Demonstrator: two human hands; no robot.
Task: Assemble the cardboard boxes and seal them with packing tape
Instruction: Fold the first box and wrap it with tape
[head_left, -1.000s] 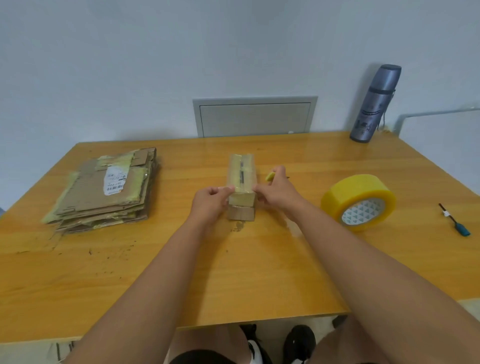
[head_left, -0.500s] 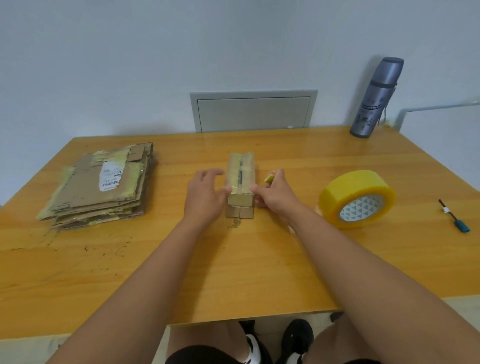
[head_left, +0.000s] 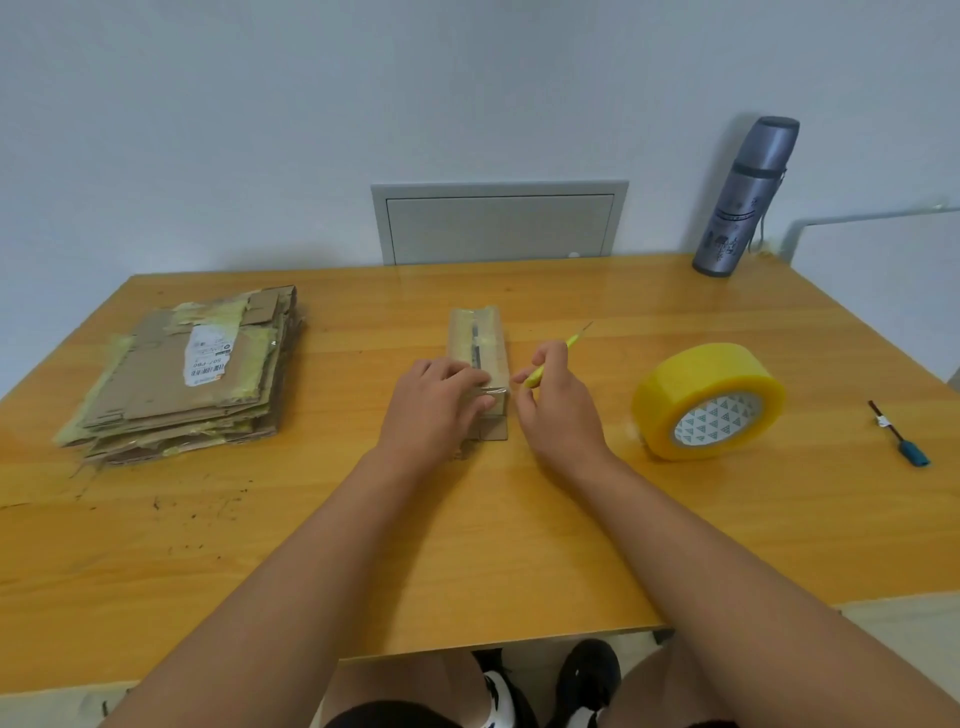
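Standing mid-worktop, the small cardboard box (head_left: 478, 358) lies lengthwise, its top flaps meeting along a dark seam under a strip of yellowish tape. The left hand (head_left: 434, 405) lies over the near end, fingers curled over the edge and pressing the tape down. Just right of the box, the right hand (head_left: 553, 395) pinches a slim yellow-handled cutter (head_left: 558, 356), its tip pointing far and to the right, clear of the cardboard. By my reading, sealing is the step in hand: the strip is being smoothed, and the next move calls for trimming any tape tail or turning the box to close another face. The roll of packing tape (head_left: 709, 400) lies at the right, well apart, its core printed with small triangles. At the left sits a stack of flattened boxes (head_left: 187, 379), the top one bearing a white shipping label (head_left: 208, 356); its print is probably a barcode and code, too small to read.
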